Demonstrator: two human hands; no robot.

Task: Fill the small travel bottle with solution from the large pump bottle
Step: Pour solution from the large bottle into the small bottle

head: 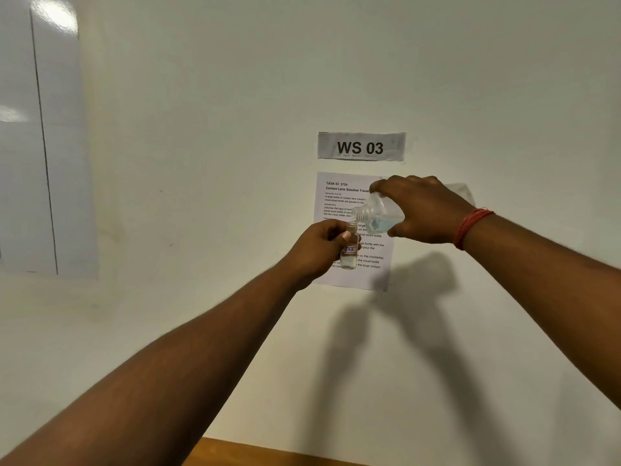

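Head view: your left hand (319,245) curls around the small travel bottle (348,252), thumb across its front, holding it upright in the air with its open neck at the top. Your right hand (425,210) grips the large bottle (378,215) from above, fingers wrapped over its clear body, tipping it so the threaded mouth points down-left and sits just above the small bottle's neck; pale blue liquid pools in the lower shoulder of the tilted bottle. A red thread band (472,227) circles your right wrist. Behind both hands a printed task sheet (339,196) is fixed to the pale wall (201,196), and above your right hand a label (361,147) reads "WS 03". Far left of your left hand hangs a glossy white panel (33,146). Below your forearms, a strip of wooden surface (255,455) shows, with your arms' shadows cast on the wall.
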